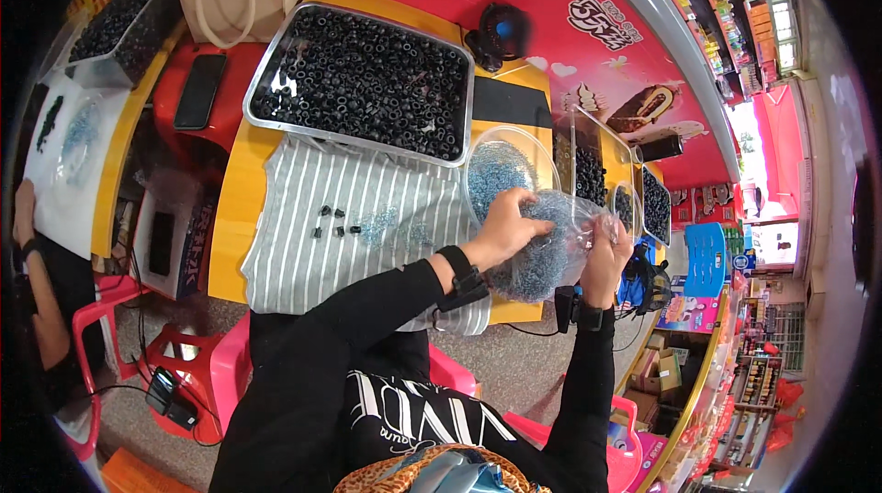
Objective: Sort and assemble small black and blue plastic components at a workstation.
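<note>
A clear plastic bag (537,259) bulges with many tiny bluish-silver pieces, too small to name. My left hand (505,231) grips its left side, with thumb and fingers bent against the plastic. At the bag's right end, my right hand (606,259) is closed on the gathered plastic. Just beyond my left hand stands a round clear tub (544,146) holding similar bluish pieces; the bag partly hides it. A grey-and-white striped cloth (303,181) lies to the left, bearing several small black parts (338,230) and a thin scatter of bluish pieces (378,225).
A large clear tray (360,149) full of black ring-shaped parts stands behind the cloth. More containers of black parts (588,176) line the right. A small black fan (501,32) sits at the back. At far left, another person's arm (39,286) rests by a white-topped table (55,185).
</note>
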Tool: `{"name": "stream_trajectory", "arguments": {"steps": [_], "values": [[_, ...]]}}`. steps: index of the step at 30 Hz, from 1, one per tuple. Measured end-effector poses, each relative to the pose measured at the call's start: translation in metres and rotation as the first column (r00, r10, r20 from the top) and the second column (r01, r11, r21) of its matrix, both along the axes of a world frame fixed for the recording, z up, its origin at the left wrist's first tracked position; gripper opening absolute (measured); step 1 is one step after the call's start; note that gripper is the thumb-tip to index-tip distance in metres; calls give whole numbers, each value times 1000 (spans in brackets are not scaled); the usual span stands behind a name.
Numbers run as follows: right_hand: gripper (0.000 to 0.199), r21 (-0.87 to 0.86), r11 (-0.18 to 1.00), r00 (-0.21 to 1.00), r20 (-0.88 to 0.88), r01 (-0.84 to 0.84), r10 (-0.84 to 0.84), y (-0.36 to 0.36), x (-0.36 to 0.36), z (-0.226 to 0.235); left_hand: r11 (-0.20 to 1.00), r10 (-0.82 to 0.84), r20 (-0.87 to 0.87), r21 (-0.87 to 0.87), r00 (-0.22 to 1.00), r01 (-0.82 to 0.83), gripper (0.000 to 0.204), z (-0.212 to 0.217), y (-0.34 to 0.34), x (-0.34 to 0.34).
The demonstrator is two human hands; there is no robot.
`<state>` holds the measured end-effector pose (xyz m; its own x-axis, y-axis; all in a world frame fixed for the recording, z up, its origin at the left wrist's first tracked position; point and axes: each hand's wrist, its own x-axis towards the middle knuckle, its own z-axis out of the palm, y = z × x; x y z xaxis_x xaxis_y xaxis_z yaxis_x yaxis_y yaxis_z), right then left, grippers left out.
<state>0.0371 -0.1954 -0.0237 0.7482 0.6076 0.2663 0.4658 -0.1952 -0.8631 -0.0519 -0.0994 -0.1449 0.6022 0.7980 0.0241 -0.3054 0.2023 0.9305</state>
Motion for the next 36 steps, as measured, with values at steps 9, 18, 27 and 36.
{"name": "stream_trajectory", "arguments": {"steps": [9,18,27,36], "values": [[13,122,992,983,-176,-23,44,9,-5,-5,793,-592,0,176,806,583,67,21,53,-13],[13,225,974,977,-213,18,31,8,10,-21,584,-751,-281,141,598,800,42,39,71,-4],[10,272,960,976,-217,58,2,-1,19,-25,448,-241,-554,665,797,598,33,58,85,-16],[11,316,944,974,-224,96,-24,3,7,-23,357,-453,-500,657,738,664,55,44,85,-17]]}}
